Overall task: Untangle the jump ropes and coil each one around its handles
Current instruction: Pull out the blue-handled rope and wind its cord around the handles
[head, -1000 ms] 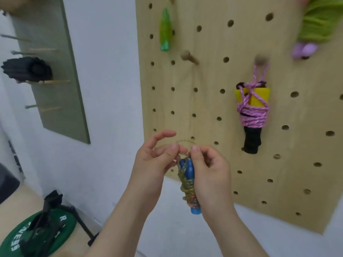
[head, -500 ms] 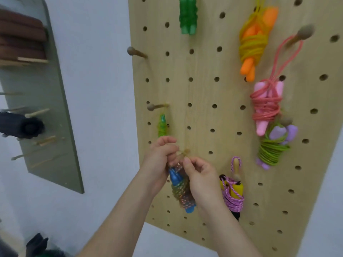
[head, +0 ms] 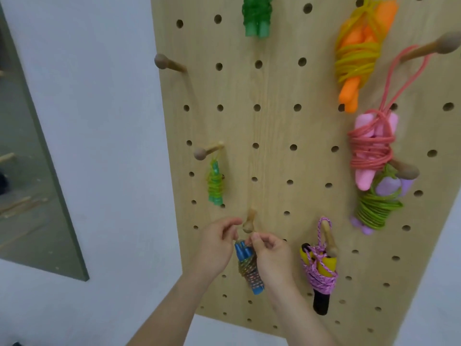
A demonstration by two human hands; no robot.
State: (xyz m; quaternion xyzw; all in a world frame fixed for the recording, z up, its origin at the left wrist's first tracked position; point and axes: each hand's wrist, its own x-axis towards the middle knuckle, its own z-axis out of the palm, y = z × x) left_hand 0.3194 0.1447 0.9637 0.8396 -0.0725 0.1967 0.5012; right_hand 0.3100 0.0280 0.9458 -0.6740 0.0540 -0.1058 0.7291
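Blue-handled jump rope [head: 248, 268], coiled tight, hangs just below the fingertips, between both hands. Left hand [head: 215, 248] and right hand [head: 273, 255]: thumb and forefinger of each pinched on its thin top loop, which is hard to make out. Wooden peg [head: 247, 224] sits just above the fingertips. Judged light, with limp, slick cord; best held by the loop or the stiff handles.

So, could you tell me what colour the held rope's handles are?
Blue handles on the jump rope, best in the head view.
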